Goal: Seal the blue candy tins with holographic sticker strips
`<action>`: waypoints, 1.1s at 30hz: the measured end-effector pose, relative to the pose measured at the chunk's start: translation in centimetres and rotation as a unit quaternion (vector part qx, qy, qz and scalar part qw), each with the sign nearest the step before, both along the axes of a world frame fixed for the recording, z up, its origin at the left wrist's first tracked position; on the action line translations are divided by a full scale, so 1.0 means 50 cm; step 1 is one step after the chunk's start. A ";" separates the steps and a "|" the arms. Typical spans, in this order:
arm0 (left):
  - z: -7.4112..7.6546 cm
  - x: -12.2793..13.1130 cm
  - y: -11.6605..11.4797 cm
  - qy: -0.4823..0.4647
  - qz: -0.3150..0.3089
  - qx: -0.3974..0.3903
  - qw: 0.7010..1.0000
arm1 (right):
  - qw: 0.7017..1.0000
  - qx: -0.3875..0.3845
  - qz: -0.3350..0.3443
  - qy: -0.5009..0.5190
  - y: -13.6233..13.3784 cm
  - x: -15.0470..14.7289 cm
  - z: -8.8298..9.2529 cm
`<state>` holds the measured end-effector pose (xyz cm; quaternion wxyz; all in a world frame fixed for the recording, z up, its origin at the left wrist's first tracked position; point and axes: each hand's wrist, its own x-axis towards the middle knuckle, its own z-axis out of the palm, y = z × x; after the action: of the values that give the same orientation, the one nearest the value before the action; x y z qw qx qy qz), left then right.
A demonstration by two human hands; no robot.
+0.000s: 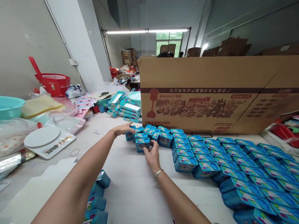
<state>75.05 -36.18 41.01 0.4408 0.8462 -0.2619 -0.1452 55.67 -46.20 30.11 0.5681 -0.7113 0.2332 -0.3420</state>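
A small cluster of blue boxes [149, 136] stands on the white table [130, 183], in front of a big cardboard carton [210, 93]. My left hand [122, 128] reaches over to the cluster's far left side, fingers stretched flat against a box there. My right hand [151, 155] rests at the cluster's near edge, its fingers touching the front box [142, 143]. Neither hand has lifted anything. A silver bracelet sits on my right wrist.
Rows of the same blue boxes [245, 174] cover the table's right side. More lie by my left forearm [98, 199]. A white kitchen scale [48, 141], a teal bowl [9, 105], plastic bags and a red box [54, 83] crowd the left.
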 end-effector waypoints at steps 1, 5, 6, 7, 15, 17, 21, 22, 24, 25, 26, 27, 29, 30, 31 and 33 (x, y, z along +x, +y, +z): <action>0.002 0.003 -0.004 0.010 0.001 0.016 1.000 | 1.000 0.015 -0.008 -0.007 0.009 0.006 -0.009; -0.010 -0.025 -0.029 -0.009 -0.005 0.059 0.998 | 0.996 0.048 0.063 -0.033 0.022 0.019 -0.032; -0.014 -0.036 -0.034 -0.025 -0.016 0.075 0.997 | 0.994 0.052 0.091 -0.035 0.020 0.020 -0.034; -0.016 -0.047 -0.038 -0.042 -0.031 0.101 0.993 | 0.991 0.055 0.115 -0.033 0.017 0.020 -0.036; 0.002 -0.091 -0.043 -0.117 -0.141 0.292 0.939 | 0.993 0.036 0.114 0.021 0.028 0.015 -0.032; 0.004 -0.106 -0.049 -0.137 -0.109 0.304 0.936 | 0.992 0.015 0.116 0.048 0.020 0.000 -0.017; 0.007 -0.136 -0.061 -0.151 -0.030 0.324 0.933 | 0.986 -0.144 0.071 0.032 -0.042 -0.024 0.065; 0.008 -0.139 -0.062 -0.148 -0.016 0.327 0.933 | 0.976 -0.209 0.057 0.028 -0.063 -0.019 0.094; 0.011 -0.140 -0.061 -0.139 0.015 0.337 0.931 | 0.949 -0.307 0.032 0.066 -0.100 0.007 0.153; 0.012 -0.137 -0.058 -0.134 0.035 0.343 0.929 | 0.931 -0.344 0.036 0.115 -0.115 0.027 0.178; 0.013 -0.133 -0.055 -0.127 0.055 0.350 0.926 | 0.907 -0.380 0.051 0.176 -0.128 0.048 0.199; 0.014 -0.129 -0.051 -0.120 0.075 0.356 0.924 | 0.881 -0.405 0.069 0.234 -0.138 0.070 0.213; 0.017 -0.119 -0.043 -0.105 0.113 0.366 0.918 | 0.839 -0.432 0.103 0.315 -0.149 0.107 0.223; 0.018 -0.116 -0.039 -0.097 0.131 0.369 0.915 | 0.828 -0.436 0.114 0.333 -0.152 0.120 0.221; 0.019 -0.114 -0.037 -0.090 0.148 0.371 0.912 | 0.825 -0.436 0.121 0.339 -0.153 0.130 0.216; 0.018 -0.113 -0.039 -0.075 0.176 0.372 0.908 | 0.822 -0.439 0.131 0.337 -0.150 0.139 0.202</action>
<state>69.43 -38.10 41.91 0.0914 0.9896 -0.0676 -0.0881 62.62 -53.73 40.19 0.1206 -0.9803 0.1400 -0.0696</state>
